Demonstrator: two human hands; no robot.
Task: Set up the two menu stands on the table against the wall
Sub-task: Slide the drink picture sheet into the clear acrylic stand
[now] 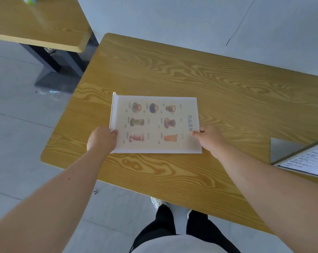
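Nearest the camera, both forearms extend forward over the near edge of the table (172, 172). The left hand (102, 138) is closed on the left edge of the drinks menu stand (154, 125), thumb on the printed face near the folded base lip. The right hand (210, 138) pinches the right edge of the same stand, fingertips on the face beside the title text. The stand lies flat or nearly flat at the table's middle, print upward; whether it rests on the surface or is held just above it cannot be determined.

At the right frame edge, the second menu stand (304, 157) is partly cut off. It carries a text sheet and sits tilted near the table's near-right corner, well apart from the first stand.

Beyond, the far table edge meets the wall (191, 24). Neither stand is yet upright against it. A second table (35, 28) stands at upper left, apart from the working one.

Probable faults from this point:
- Slippage: both grips are light edge pinches; rotating the stand upright may let the smooth panel pivot or drop.
- Reversed orientation: the base lip is on the left side, so the panel needs a quarter turn; a wrong turn would leave the print inverted.
- Tipping: an unseated base set against the wall may fall forward
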